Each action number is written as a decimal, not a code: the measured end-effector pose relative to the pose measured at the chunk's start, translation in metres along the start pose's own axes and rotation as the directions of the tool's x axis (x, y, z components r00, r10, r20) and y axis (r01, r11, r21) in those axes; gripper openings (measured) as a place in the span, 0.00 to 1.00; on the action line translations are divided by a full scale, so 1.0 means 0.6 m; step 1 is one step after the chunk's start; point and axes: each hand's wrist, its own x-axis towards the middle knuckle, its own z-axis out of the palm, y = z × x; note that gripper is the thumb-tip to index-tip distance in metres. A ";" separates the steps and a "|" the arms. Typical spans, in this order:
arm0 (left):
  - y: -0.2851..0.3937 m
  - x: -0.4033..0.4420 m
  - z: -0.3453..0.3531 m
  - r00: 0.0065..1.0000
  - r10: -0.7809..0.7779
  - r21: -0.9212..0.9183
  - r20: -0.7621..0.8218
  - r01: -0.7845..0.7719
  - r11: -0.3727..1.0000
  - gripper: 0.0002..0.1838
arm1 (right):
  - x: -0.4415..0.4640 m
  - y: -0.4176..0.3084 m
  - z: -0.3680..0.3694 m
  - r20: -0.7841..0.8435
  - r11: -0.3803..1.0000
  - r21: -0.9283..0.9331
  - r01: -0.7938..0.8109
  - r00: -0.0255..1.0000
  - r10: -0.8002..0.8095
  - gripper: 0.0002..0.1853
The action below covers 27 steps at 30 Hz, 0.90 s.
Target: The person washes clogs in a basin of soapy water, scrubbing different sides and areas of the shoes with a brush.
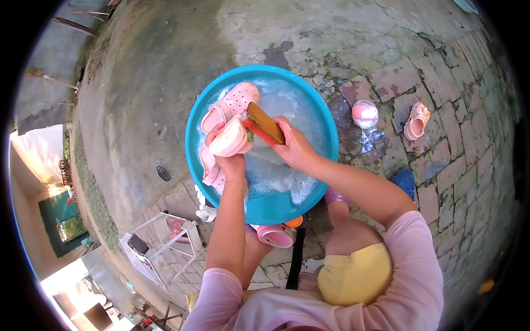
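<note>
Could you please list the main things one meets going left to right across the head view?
Dark round disc, held pink clog, brown brush, right hand, pink-and-white round item, small pink clog.

A dark flat object [138, 244] lies on a white-framed stand [193, 234] on brick paving [452, 190].

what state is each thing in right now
Held pink clog, gripped by the left hand
Brush, gripped by the right hand
Basin, holding foamy water
Upper clog, unheld, inside the basin
Lower clog, partly hidden, inside the basin
Small clog, unheld, outside the basin
</note>
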 end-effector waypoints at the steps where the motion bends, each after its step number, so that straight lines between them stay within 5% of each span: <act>1: 0.019 0.000 0.021 0.992 0.109 0.049 0.063 -0.113 0.992 0.22 | -0.002 -0.007 0.002 0.001 1.000 0.003 0.003 1.000 -0.003 0.24; 2: 0.035 0.001 0.039 0.968 0.214 0.090 0.129 -0.226 0.970 0.22 | -0.005 -0.012 0.004 -0.035 0.993 0.028 0.116 0.993 -0.115 0.24; 4: 0.049 0.008 0.057 0.801 0.434 0.456 0.412 -0.594 0.663 0.29 | -0.009 -0.026 0.007 -0.071 0.972 0.049 0.230 0.971 -0.226 0.25; 6: 0.063 0.013 0.061 0.746 0.492 0.495 0.448 -0.665 0.559 0.36 | -0.013 -0.040 0.010 -0.061 0.910 -0.054 0.411 0.908 -0.414 0.27; 8: 0.071 0.011 0.069 0.730 0.534 0.492 0.426 -0.683 0.540 0.40 | -0.018 -0.044 0.017 -0.042 0.903 -0.029 0.428 0.902 -0.429 0.30; 9: 0.076 0.009 0.069 0.741 0.521 0.518 0.424 -0.670 0.532 0.24 | -0.022 -0.048 0.018 -0.038 0.945 -0.047 0.325 0.944 -0.327 0.31; 11: 0.082 0.007 0.065 0.749 0.512 0.545 0.420 -0.659 0.518 0.10 | -0.022 -0.065 0.014 -0.032 0.973 -0.062 0.223 0.974 -0.225 0.33; 14: 0.088 0.006 0.055 0.803 0.463 0.443 0.375 -0.594 0.672 0.09 | -0.020 -0.097 0.006 -0.040 0.998 0.052 0.016 0.999 -0.014 0.36; 16: 0.094 0.006 0.052 0.945 0.284 0.262 0.160 -0.318 0.911 0.10 | -0.020 -0.119 0.002 -0.110 0.936 -0.231 0.266 0.949 -0.296 0.36; 17: 0.097 0.000 0.058 0.975 0.216 0.226 0.049 -0.222 0.949 0.12 | -0.022 -0.122 0.002 -0.108 0.936 -0.229 0.268 0.948 -0.298 0.36; 18: 0.098 -0.003 0.054 0.894 0.375 0.816 0.244 -0.398 0.418 0.20 | -0.026 -0.124 0.000 -0.090 0.919 -0.241 0.312 0.935 -0.342 0.35; 20: 0.104 -0.001 0.077 0.914 0.354 0.779 0.197 -0.365 0.509 0.28 | -0.023 -0.110 -0.005 -0.070 0.899 -0.252 0.358 0.920 -0.386 0.35; 22: 0.104 -0.004 0.073 0.912 0.350 0.788 0.213 -0.372 0.491 0.29 | 0.000 -0.054 -0.012 0.082 0.785 -0.616 -0.070 0.985 0.153 0.34; 23: 0.104 -0.006 0.071 0.961 0.260 0.768 0.092 -0.234 0.596 0.29 | -0.002 -0.047 -0.022 0.147 0.759 -0.647 -0.069 0.966 0.214 0.34; 24: 0.105 -0.005 0.068 0.988 0.151 0.728 -0.021 -0.089 0.680 0.29 | -0.009 -0.045 -0.017 0.144 0.765 -0.640 -0.069 0.968 0.208 0.34; 27: 0.105 -0.011 0.070 0.991 0.123 0.740 -0.049 -0.047 0.671 0.24 | -0.037 -0.094 -0.016 0.130 0.838 -0.546 0.014 0.989 0.068 0.34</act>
